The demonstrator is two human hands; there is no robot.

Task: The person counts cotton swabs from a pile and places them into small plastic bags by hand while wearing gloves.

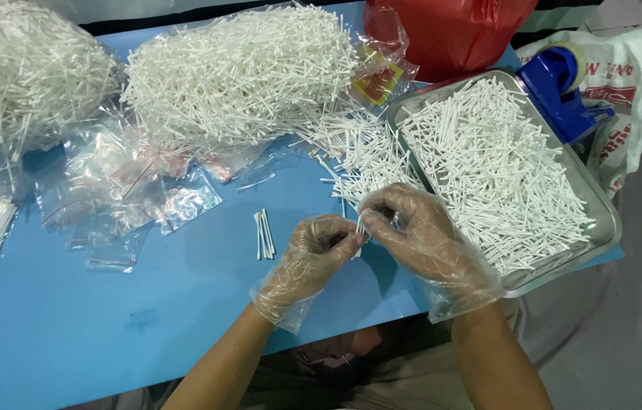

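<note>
A blue flat tabletop (184, 304) carries everything here, and across its far edge lie two big heaps of thin white sticks in clear plastic bags (237, 68), with a red plastic bag (450, 30) behind them. To the right sits a rectangular metal tray (602, 220) filled with more loose white sticks, a blue tape dispenser (564, 91) just beyond its far corner. Small clear zip pouches (131, 190) are scattered left of centre, a few already packed with sticks at the left edge. A little counted bundle of white sticks (264, 234) lies alone on the blue surface, just left of the hands. Both hands wear thin clear plastic gloves — the left hand (313, 258) and right hand (419, 231) meet fingertip to fingertip, each curled nearly shut and pinching a few sticks (361, 226) between them. The step in hand looks like gathering and counting a small batch; the next move would call for squaring the ends and a firm pinch — loose sticks slip easily in gloves.
</note>
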